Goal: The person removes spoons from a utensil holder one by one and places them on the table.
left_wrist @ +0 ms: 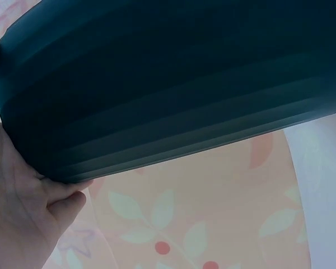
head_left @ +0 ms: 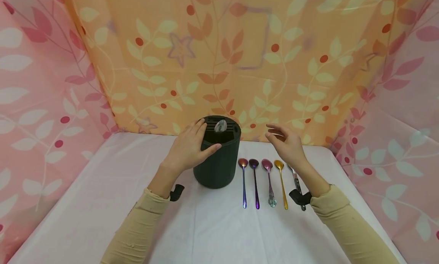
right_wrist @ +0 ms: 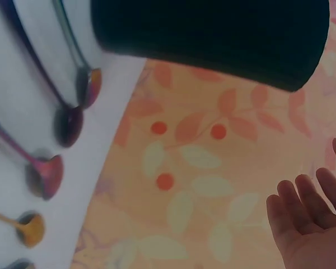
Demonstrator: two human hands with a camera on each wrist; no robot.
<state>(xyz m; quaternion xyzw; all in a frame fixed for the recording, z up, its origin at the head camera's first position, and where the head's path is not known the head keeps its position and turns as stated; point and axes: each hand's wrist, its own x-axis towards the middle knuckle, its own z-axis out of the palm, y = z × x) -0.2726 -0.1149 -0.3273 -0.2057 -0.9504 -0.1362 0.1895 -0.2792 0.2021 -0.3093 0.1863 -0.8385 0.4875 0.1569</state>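
Note:
A dark green, ribbed utensil holder (head_left: 217,165) stands upright on the table in the head view, and a spoon's shiny bowl (head_left: 220,126) shows above its slotted top. My left hand (head_left: 188,145) holds the holder at its upper left rim, thumb along the front and fingers along the far side. To the right, my right hand (head_left: 287,143) hovers with loosely bent fingers, nothing between them. Below it lie a row of spoons: a copper-and-blue one (head_left: 244,180), a dark purple one (head_left: 255,180), a pink one (head_left: 268,176), a gold one (head_left: 282,180) and a silver one (head_left: 297,182), partly hidden by the right wrist.
White cloth covers the table (head_left: 219,229). Behind it hangs an orange leaf-patterned curtain (head_left: 219,47), close to the holder. Pink patterned curtains (head_left: 37,104) close off both sides. In the right wrist view the spoon bowls point toward the table's far edge.

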